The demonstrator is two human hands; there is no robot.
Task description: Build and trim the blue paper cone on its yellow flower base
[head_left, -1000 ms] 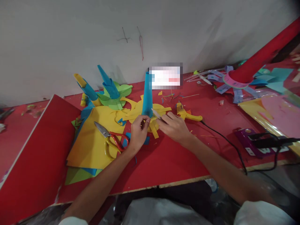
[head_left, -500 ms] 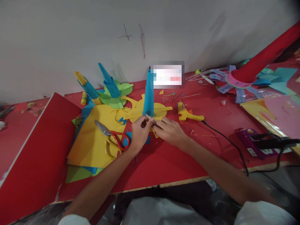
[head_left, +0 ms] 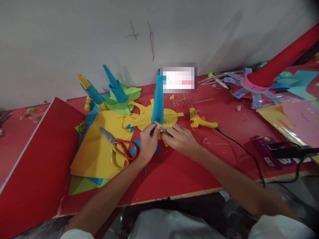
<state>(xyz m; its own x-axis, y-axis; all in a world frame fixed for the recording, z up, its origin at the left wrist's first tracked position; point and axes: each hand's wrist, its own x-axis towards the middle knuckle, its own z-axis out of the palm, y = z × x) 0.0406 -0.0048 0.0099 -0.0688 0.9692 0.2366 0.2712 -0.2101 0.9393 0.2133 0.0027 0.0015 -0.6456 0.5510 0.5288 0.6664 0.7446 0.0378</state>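
Note:
My left hand [head_left: 149, 141] is closed in a pinch on a small pale, pointed strip [head_left: 157, 123] whose kind I cannot make out. From the other side my right hand [head_left: 181, 139], fingers curled, grips the same strip's greyish end. Just beyond my fingertips an upright blue paper tube [head_left: 158, 99] rises from a yellow paper flower shape [head_left: 144, 122] with loose petals and strips. Scissors [head_left: 117, 146] with red and yellow handles lie open beside my left hand, on yellow paper sheets [head_left: 92, 149]. Right of my right hand is a yellow glue gun [head_left: 204, 123] with a black cord.
Blue paper tubes on green petals [head_left: 122, 106] stand at the back left, near a glue stick [head_left: 87, 103]. A red board [head_left: 42, 159] leans at left. At right are a purple power box [head_left: 265, 151] and a long red tube [head_left: 286, 54]. Paper scraps litter the red table [head_left: 169, 179].
The view has shifted very slightly. Both hands stay in almost the same place, still pinching the pale strip in front of the blue tube.

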